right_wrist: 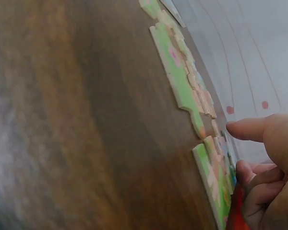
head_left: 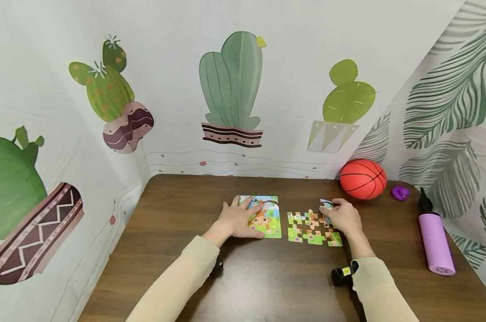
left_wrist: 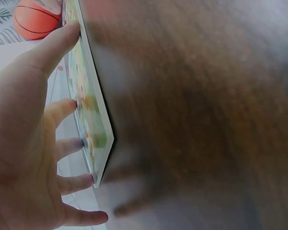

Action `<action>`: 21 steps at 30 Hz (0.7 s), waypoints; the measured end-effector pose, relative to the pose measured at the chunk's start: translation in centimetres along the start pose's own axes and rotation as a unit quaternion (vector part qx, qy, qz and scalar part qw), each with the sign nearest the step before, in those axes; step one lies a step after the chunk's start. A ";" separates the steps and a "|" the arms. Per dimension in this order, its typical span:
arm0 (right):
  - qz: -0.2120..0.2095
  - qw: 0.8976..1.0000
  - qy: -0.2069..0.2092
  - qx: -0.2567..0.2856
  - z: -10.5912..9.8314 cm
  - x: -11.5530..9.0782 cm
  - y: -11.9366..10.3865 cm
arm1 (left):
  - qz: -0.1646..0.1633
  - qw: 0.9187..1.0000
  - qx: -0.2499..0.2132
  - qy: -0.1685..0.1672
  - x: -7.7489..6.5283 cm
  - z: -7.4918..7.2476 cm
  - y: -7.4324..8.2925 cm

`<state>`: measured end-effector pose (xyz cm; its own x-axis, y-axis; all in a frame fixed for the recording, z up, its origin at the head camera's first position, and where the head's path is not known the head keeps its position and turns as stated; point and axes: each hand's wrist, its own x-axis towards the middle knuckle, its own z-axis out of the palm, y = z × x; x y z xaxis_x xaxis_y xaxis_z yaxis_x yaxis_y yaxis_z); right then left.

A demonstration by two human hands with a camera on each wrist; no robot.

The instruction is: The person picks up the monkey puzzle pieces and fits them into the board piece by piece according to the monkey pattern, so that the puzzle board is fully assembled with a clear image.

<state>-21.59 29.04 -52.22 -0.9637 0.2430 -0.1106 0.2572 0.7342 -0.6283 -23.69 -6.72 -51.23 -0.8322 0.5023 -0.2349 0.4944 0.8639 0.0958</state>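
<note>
Left hand: fingers spread apart on monkey picture board. Monkey jigsaw on table, board's 3 o'clock. Right hand at jigsaw's 1 o'clock corner piece; cannot tell if fingers pinch it. Board's 11 o'clock: printed banded pot holds ribbed cactus.

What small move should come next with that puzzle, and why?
Probably the right grip should square the branch piece up with the puzzle pieces nearer the person. Its fingertips are at that piece, and the picture card shows a similar dark branch toward its upper right. The grip hides whether they join.
</note>
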 end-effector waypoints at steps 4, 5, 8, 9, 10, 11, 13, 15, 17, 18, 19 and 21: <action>-0.001 1.000 -0.007 0.000 0.1 0.2 0.1 | -0.003 1.000 0.003 -0.001 0.1 -0.1 0.2; -0.001 1.000 -0.006 0.000 0.1 0.2 0.1 | -0.004 1.000 0.005 -0.001 0.1 -0.1 0.3; 0.002 1.000 -0.005 0.000 0.1 0.2 0.1 | -0.007 1.000 0.008 0.003 0.1 -0.1 0.4; 0.003 1.000 -0.005 -0.001 0.1 0.2 0.1 | -0.008 1.000 0.010 0.003 0.1 -0.1 0.5; 0.004 1.000 -0.004 -0.002 0.1 0.2 0.1 | -0.008 1.000 0.010 0.004 0.2 0.0 0.5; 0.006 1.000 -0.003 -0.002 0.2 0.3 0.1 | -0.009 1.000 0.011 0.004 0.2 0.0 0.6; 0.008 1.000 -0.004 0.000 0.1 0.3 0.1 | -0.010 1.000 0.011 0.003 0.2 0.0 0.7; 0.010 1.000 -0.005 0.001 0.1 0.4 0.2 | -0.011 1.000 0.011 0.003 0.2 -0.1 0.8; 0.012 1.000 -0.008 0.002 0.1 0.5 0.3 | -0.013 1.000 0.012 0.003 0.2 -0.1 0.9; 0.012 1.000 -0.010 0.004 0.1 0.5 0.3 | -0.013 1.000 0.013 0.003 0.2 -0.1 0.9; 0.012 1.000 -0.012 0.004 0.1 0.5 0.3 | -0.014 1.000 0.014 0.004 0.2 -0.1 1.0; 0.013 1.000 -0.014 0.003 0.0 0.6 0.4 | -0.014 1.000 0.013 0.007 0.2 0.0 1.0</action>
<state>-22.05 29.43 -52.55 -0.9585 0.2431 -0.1488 0.2814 0.7240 -0.6297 -23.32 -5.79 -51.17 -0.8488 0.4791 -0.2236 0.4777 0.8762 0.0642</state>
